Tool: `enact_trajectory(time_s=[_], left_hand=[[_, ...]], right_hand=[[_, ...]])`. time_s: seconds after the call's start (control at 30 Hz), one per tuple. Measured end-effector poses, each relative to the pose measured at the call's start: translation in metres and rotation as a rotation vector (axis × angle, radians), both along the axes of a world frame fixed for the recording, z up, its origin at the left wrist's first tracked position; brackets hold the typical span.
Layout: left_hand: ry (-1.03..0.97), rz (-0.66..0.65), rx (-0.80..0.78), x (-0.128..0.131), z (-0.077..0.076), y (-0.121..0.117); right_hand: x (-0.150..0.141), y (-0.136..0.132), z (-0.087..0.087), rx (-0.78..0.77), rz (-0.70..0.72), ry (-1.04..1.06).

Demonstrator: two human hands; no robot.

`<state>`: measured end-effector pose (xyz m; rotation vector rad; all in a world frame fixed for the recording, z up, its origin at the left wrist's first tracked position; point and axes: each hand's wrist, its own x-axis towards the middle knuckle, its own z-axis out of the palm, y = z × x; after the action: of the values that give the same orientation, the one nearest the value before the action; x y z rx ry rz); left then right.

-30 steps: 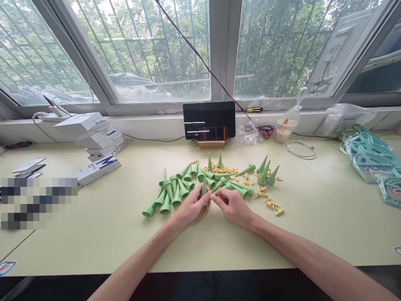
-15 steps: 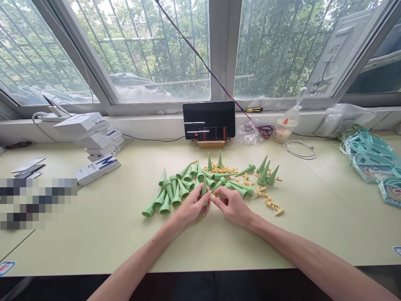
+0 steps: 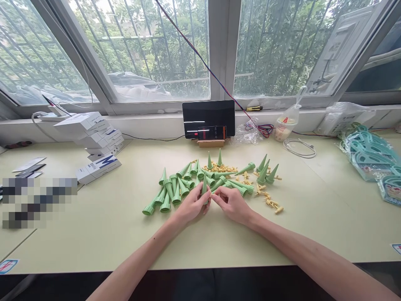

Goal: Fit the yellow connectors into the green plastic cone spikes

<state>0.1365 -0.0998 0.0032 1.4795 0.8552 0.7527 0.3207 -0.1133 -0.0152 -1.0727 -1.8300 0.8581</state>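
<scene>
My left hand [image 3: 193, 205] is closed around a green plastic watering spike [image 3: 204, 184], held upright with its tip pointing up. My right hand [image 3: 230, 202] pinches at the spike's side, fingertips touching those of my left hand. A small yellow valve peg sits in that pinch, now mostly covered by the fingers. Just beyond both hands lies a heap of green spikes [image 3: 169, 188], their ribbed open caps facing various ways. Loose yellow valve pegs [image 3: 224, 168] are piled behind it, and more yellow pegs [image 3: 274, 205] are scattered to the right.
Several green spikes [image 3: 262, 174] stand upright at the right of the heap. White boxes [image 3: 98, 169] are stacked at left. A dark screen [image 3: 208, 117] with a phone [image 3: 213, 133] leans near the window. A bagged cup [image 3: 285, 126], a coiled cable [image 3: 300, 149] and wrapped teal items [image 3: 366, 154] lie right.
The yellow peg visible between my hands half a second ago is now mostly hidden by my right fingertips, which have closed in on the spike. My left hand stays in place.
</scene>
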Motion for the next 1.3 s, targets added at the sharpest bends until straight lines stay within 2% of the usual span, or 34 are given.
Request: enact_trajectory(time_s=[1.3], left_hand=[[0.075,-0.001,0.034,0.0013,0.0045,-0.0016]], right_hand=[[0.0009,-0.0014,0.0025,0.028,0.051,-0.014]])
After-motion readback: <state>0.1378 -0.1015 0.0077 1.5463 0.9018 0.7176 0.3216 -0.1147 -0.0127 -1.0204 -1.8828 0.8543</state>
